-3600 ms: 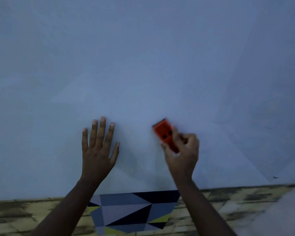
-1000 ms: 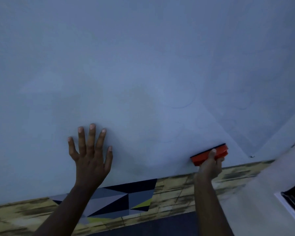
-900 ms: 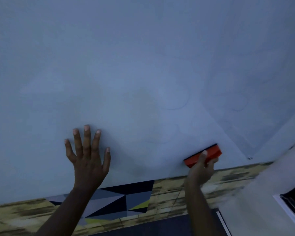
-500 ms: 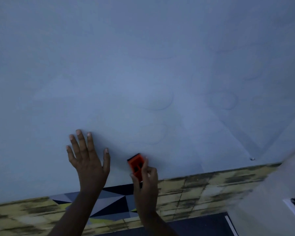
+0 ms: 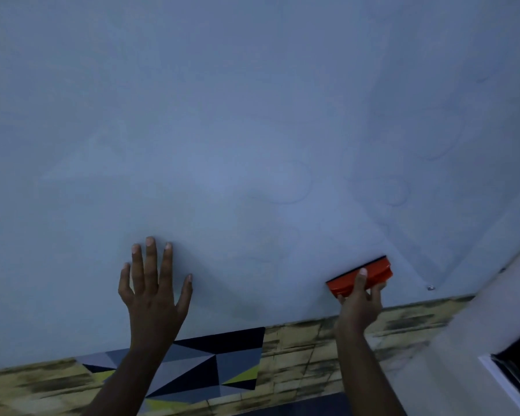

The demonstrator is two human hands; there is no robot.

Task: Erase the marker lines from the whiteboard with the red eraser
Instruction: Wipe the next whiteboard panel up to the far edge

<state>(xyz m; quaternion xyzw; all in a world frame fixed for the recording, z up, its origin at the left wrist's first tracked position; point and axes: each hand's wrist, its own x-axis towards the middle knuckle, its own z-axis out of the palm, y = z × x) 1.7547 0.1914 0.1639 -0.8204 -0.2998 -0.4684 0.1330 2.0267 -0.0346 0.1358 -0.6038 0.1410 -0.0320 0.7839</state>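
Swept back to the right since half a second ago, the red eraser (image 5: 360, 276) now lies long side across the whiteboard (image 5: 252, 130), near its lower right corner, held in the grip of the right hand (image 5: 359, 304): 1 finger over its top face, the others curled under its near edge. Just right of that grip, a small screw head (image 5: 431, 287) sits on the board. Up and to the left of the grip, faint curved marker lines (image 5: 297, 193) show on the pale surface. Well to the left of the grip, the left hand (image 5: 153, 292) presses flat on the board, fingers straight and spread, holding nothing, much where it was before. Below the grip, past the board's lower edge, lies a yellowish patterned floor (image 5: 327, 349), and to the lower left a mat (image 5: 216, 364) of grey, black and yellow triangles.
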